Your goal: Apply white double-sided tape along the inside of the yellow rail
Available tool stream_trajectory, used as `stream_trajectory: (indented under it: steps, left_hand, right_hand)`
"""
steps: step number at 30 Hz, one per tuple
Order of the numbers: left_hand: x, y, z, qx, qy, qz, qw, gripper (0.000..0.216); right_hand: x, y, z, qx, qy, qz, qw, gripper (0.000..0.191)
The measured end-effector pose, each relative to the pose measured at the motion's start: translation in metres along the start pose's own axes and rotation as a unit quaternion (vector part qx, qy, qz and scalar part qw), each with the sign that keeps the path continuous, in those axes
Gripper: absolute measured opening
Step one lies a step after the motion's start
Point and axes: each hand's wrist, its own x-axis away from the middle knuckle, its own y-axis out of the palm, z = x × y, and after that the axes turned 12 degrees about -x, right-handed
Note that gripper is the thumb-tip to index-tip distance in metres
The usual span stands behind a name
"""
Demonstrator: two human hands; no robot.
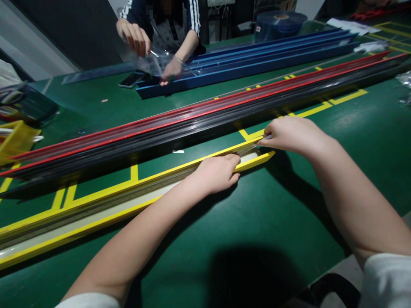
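Observation:
A long yellow U-shaped channel (128, 208) with a pale inner floor lies slantwise across the table in front of me. Near its right end, my left hand (220, 173) is closed over the channel, with fingers inside it and the thumb by its near wall. Just past that end, my right hand (285, 133) is pinched shut on the end of a clear plastic strip (248, 148), which runs back into the channel toward my left hand. The fingertips of my left hand are partly hidden.
Beyond the yellow channel lie long black channels (192, 128) and red channels (208, 108). Across the green table (362, 158), a co-worker's hands (173, 70) handle clear film over blue channels (257, 64). A phone (131, 80), a film roll (281, 25) and a yellow bin (16, 139) stand around.

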Motion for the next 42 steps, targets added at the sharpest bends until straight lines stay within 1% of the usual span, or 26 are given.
stream_trajectory:
  steps: [5,9,12,15,18,23,28,35,42]
  left_hand:
    - [-0.001,-0.001,0.002,-0.013,-0.007,-0.002,1.0,0.029]
    - [-0.002,-0.004,0.0,-0.019,0.0,-0.009,1.0,0.03]
    - [-0.004,-0.008,0.001,-0.026,0.006,-0.014,1.0,0.032]
    - [-0.012,-0.012,0.008,-0.038,-0.002,-0.015,0.999,0.034]
    - [-0.023,-0.012,0.015,-0.042,-0.01,0.004,0.999,0.034]
    - [-0.03,-0.005,0.017,-0.034,0.005,0.032,0.999,0.027]
    - [-0.027,0.0,0.013,-0.036,0.002,0.042,0.998,0.03]
    - [-0.028,0.001,0.013,-0.029,0.007,0.045,0.999,0.034]
    - [-0.027,-0.001,0.012,-0.02,0.01,0.035,0.999,0.034]
  right_hand:
    - [-0.002,0.001,0.002,-0.028,-0.01,-0.003,1.0,0.04]
    - [-0.005,-0.002,0.006,-0.069,-0.02,-0.046,0.996,0.036]
    - [-0.006,-0.004,0.012,-0.122,-0.047,-0.077,0.988,0.034]
    - [-0.008,-0.004,0.017,-0.157,-0.066,-0.091,0.981,0.033]
    - [-0.009,-0.004,0.018,-0.168,-0.068,-0.101,0.978,0.033]
    - [-0.01,-0.003,0.016,-0.168,-0.072,-0.109,0.977,0.033]
    - [-0.01,-0.002,0.017,-0.159,-0.061,-0.101,0.98,0.032]
    - [-0.012,0.001,0.022,-0.173,-0.062,-0.116,0.976,0.035]
    - [-0.011,-0.003,0.021,-0.128,-0.013,-0.108,0.986,0.042]
